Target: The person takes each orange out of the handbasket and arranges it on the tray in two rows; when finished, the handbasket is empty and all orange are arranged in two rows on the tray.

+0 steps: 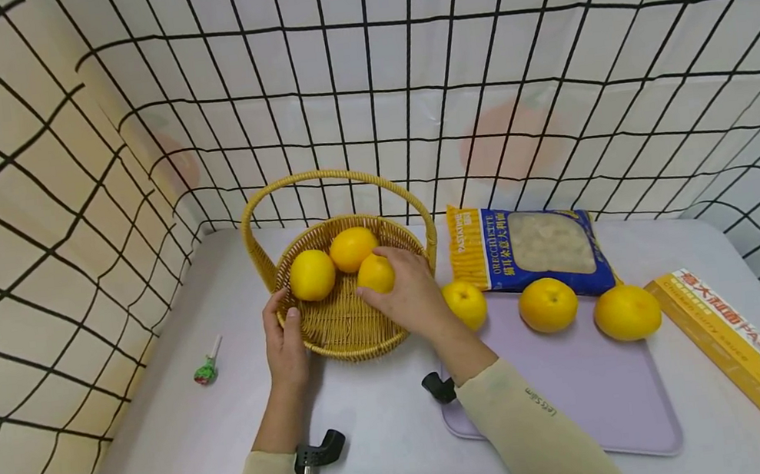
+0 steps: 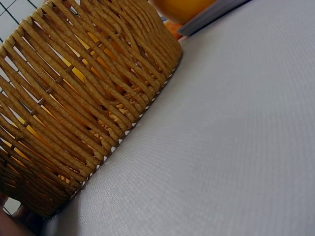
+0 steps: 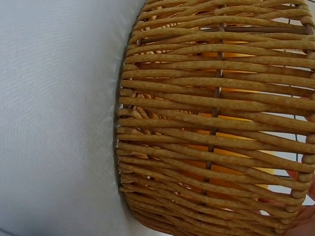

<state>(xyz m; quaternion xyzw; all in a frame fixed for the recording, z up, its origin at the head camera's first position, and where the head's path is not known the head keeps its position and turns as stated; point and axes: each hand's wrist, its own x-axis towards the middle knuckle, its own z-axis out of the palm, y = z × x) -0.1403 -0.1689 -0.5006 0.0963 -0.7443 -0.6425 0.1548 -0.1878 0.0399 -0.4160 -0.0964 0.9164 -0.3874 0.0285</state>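
A woven basket (image 1: 352,340) with a tall arched handle (image 1: 328,173) stands on the table. Two oranges (image 1: 312,275) lie inside it toward the back and left. My right hand (image 1: 408,288) reaches over the basket's right side and holds another orange (image 1: 375,274) between thumb and fingers, within the rim. At the basket's left, my left hand (image 1: 286,347) grips the rim. Both wrist views are mostly filled by the basket's woven side (image 2: 93,93), with yellow fruit (image 3: 236,147) showing through the gaps in the right wrist view.
A lilac tray (image 1: 577,394) lies to the right, with several oranges (image 1: 549,305) along its back edge. Behind it is a blue pasta bag (image 1: 534,248); a long yellow pasta box (image 1: 741,361) lies at far right. At left sits a lollipop (image 1: 206,371). Black wire grid (image 1: 372,91) encloses the table.
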